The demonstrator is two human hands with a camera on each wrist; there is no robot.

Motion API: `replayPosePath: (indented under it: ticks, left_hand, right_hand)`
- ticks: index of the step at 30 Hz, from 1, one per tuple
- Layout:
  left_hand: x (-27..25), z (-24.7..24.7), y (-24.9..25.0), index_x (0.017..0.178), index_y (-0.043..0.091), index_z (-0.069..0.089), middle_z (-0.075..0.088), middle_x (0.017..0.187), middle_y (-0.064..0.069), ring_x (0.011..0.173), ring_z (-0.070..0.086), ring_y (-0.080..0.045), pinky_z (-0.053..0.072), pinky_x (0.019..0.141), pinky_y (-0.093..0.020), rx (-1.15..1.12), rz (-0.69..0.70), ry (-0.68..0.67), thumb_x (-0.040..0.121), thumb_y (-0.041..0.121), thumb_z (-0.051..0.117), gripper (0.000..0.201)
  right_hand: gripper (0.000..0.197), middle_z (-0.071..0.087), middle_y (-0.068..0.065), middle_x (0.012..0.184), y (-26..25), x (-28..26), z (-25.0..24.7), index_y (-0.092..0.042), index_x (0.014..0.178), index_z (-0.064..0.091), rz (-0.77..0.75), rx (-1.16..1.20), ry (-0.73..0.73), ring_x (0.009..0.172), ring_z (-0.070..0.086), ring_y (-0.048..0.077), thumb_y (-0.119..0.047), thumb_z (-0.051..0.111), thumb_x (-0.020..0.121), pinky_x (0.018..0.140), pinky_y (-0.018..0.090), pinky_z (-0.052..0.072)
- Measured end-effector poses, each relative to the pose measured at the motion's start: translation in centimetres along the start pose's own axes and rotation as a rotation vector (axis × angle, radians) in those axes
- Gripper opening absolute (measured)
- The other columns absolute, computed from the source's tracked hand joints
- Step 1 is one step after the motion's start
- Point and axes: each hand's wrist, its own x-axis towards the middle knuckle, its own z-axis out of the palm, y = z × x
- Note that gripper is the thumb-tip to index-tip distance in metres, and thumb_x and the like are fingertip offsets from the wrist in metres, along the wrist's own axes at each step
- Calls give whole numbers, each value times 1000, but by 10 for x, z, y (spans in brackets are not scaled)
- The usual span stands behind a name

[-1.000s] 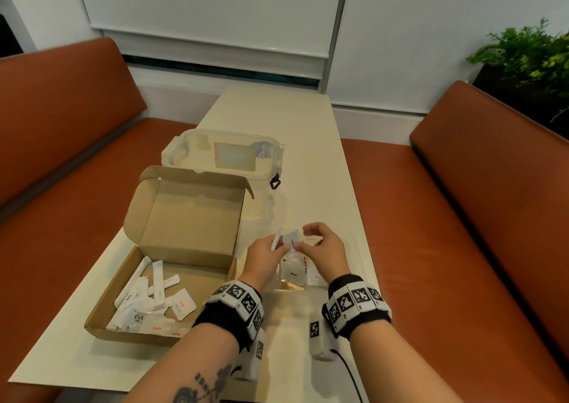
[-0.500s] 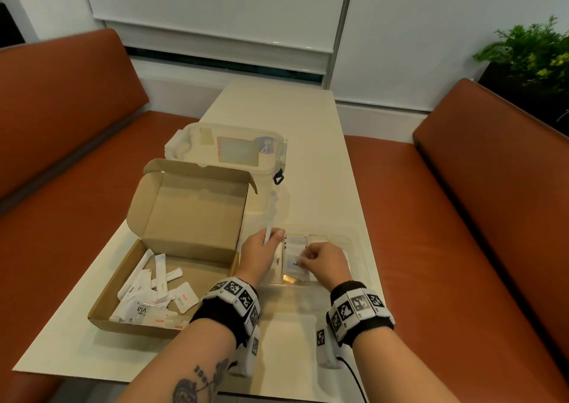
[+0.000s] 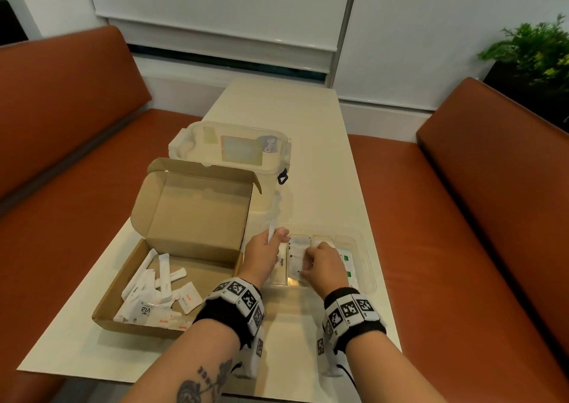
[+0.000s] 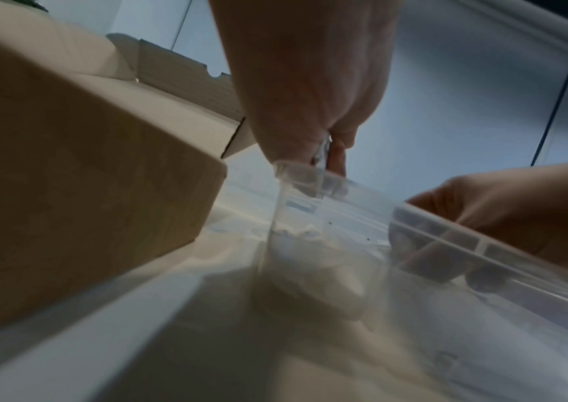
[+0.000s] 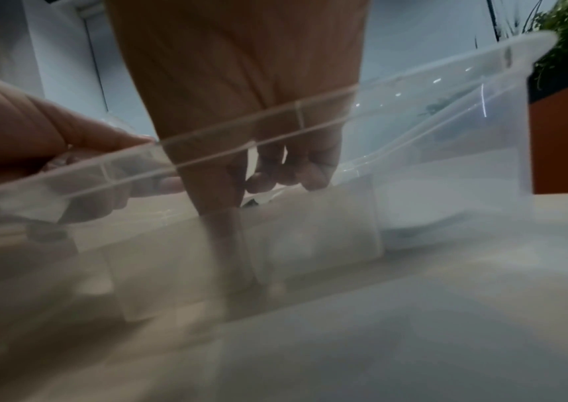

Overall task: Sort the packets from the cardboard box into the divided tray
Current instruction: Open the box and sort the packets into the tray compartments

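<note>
Cardboard box (image 3: 172, 267) sits open at left, loose white packets (image 3: 154, 291) heaped in near corner, print mostly unreadable. Left hand (image 3: 261, 256) pinches slim stick packet (image 3: 271, 231) upright over left end of clear divided tray (image 3: 368, 258). Right hand (image 3: 321, 265) curls down into middle compartment onto flat packet (image 3: 296, 256); fingertips hidden, actual grip impossible to confirm. Wrist views blurred through tray wall.
</note>
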Motion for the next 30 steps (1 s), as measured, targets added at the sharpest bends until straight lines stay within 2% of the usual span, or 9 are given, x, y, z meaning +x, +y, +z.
replayPosePath:
  ticks: [5, 9, 13, 16, 18, 20, 23, 27, 30]
  left_hand:
    - [-1, 0, 1, 96, 16, 71, 70, 96, -7, 57, 45, -10, 43, 61, -27, -6, 8, -19, 94, 34, 52, 26]
    - [-2, 0, 5, 105, 13, 65, 68, 100, -5, 57, 49, -12, 46, 64, -30, -57, 6, -45, 98, 38, 44, 33]
    - [-7, -1, 12, 122, 25, 55, 64, 111, 1, 85, 62, -13, 51, 78, -28, -208, -32, -69, 99, 45, 35, 36]
    - [-8, -3, 17, 136, 31, 46, 59, 118, 2, 103, 58, -10, 47, 81, -20, -253, -13, -109, 100, 47, 27, 44]
    - [-9, -5, 23, 139, 31, 42, 56, 118, 1, 99, 57, -3, 48, 73, -14, -290, 3, -124, 100, 46, 25, 45]
    - [-9, -6, 28, 139, 30, 42, 55, 119, 0, 99, 58, -4, 47, 77, -16, -325, -2, -123, 100, 45, 26, 45]
    - [-9, -9, 33, 129, 18, 51, 57, 117, -4, 110, 58, -18, 48, 86, -22, -311, -41, -96, 99, 44, 36, 42]
    - [-5, -12, 35, 91, 7, 60, 63, 89, -12, 80, 65, -21, 58, 64, -25, -261, -81, 33, 94, 35, 55, 28]
    - [0, -14, 32, 97, -3, 64, 61, 77, -11, 67, 62, -17, 55, 55, -18, -262, -73, 41, 91, 15, 62, 19]
  right_hand:
    - [15, 52, 6, 94, -1, 2, 2, -19, 72, 54, 31, 5, 13, 90, 54, 22, -8, 61, 81, 81, 33, 51]
    - [17, 51, 3, 89, -1, 3, 2, -19, 70, 51, 26, 52, 12, 87, 53, 20, -8, 61, 78, 78, 30, 49]
    - [11, 61, -6, 79, -8, -1, -6, -17, 78, 60, 11, 401, 122, 74, 54, 9, -24, 61, 86, 67, 24, 42]
    - [23, 66, -8, 73, -23, -5, -18, -19, 86, 68, 45, 758, -5, 64, 59, 5, -35, 53, 93, 63, 23, 47]
    - [21, 67, -1, 74, -29, -5, -24, -13, 92, 69, 50, 910, -120, 60, 62, 8, -30, 57, 92, 60, 24, 52]
    - [14, 67, 6, 76, -32, -4, -27, -5, 96, 68, 41, 1008, -176, 59, 63, 13, -15, 64, 87, 59, 24, 53]
    - [7, 68, 6, 71, -31, -3, -29, -5, 87, 69, 33, 1010, -58, 59, 63, 13, -7, 70, 81, 58, 20, 53]
    - [17, 62, -6, 64, -25, 1, -29, -19, 68, 65, -2, 816, 178, 56, 54, -3, -7, 74, 75, 57, 8, 44]
    - [21, 61, -5, 73, -23, 1, -26, -21, 68, 64, -22, 746, 168, 59, 54, -4, -4, 75, 72, 58, 4, 42]
